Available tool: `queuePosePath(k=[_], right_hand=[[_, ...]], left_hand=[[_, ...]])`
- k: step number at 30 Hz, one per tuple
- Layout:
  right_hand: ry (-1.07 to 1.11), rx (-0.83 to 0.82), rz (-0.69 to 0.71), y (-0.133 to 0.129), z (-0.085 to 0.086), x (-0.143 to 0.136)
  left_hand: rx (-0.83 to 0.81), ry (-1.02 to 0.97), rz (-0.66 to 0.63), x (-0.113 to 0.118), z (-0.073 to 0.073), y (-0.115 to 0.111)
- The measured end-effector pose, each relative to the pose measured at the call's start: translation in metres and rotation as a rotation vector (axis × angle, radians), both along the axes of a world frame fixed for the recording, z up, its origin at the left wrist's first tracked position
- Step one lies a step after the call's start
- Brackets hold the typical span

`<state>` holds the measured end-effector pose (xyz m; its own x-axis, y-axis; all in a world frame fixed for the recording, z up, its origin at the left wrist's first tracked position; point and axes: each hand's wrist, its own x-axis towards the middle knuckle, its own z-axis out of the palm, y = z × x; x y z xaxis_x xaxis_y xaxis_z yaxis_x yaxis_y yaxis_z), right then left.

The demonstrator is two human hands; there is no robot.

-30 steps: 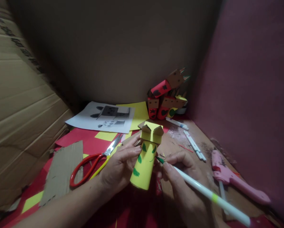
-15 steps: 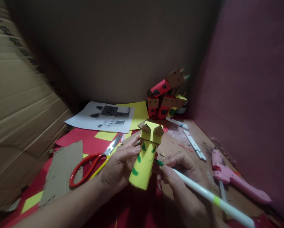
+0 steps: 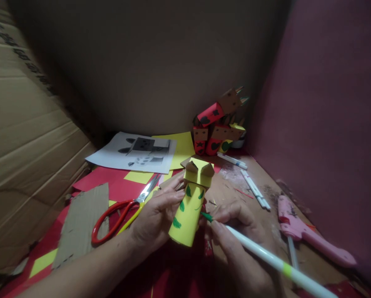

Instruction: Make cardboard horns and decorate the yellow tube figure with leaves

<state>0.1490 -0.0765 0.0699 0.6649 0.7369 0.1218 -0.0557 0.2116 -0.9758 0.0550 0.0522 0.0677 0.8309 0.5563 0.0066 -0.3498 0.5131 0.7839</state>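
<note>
A yellow paper tube figure (image 3: 187,215) leans in the grip of my left hand (image 3: 156,211), its fingers closed around the left side and back. Green leaf-shaped marks and a thin green curved line show on the tube. On top sits a boxy yellow head (image 3: 198,174) with two brown cardboard ears. My right hand (image 3: 239,236) pinches a white felt-tip marker (image 3: 259,250) near its green tip. That tip is close to the tube's right edge; whether it touches, I cannot tell.
Red-handled scissors (image 3: 117,219) lie left of my hands, beside a cardboard piece (image 3: 80,225). Behind are a printed sheet (image 3: 111,153) and yellow paper (image 3: 183,145). Several finished-looking figures (image 3: 214,140) stand at the back. White markers (image 3: 255,188) and a pink glue gun (image 3: 315,240) lie right.
My right hand and the marker have shifted slightly, with the tip now a little lower beside the tube. The left hand keeps hold of the figure, almost still.
</note>
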Motion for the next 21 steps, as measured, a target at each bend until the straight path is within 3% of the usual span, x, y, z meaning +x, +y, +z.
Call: queuePosePath(k=[21], right_hand=[[0.109,0.02,0.076,0.004,-0.013,-0.007]], left_hand=[[-0.022,-0.014,0.029,0.001,-0.003,-0.001]])
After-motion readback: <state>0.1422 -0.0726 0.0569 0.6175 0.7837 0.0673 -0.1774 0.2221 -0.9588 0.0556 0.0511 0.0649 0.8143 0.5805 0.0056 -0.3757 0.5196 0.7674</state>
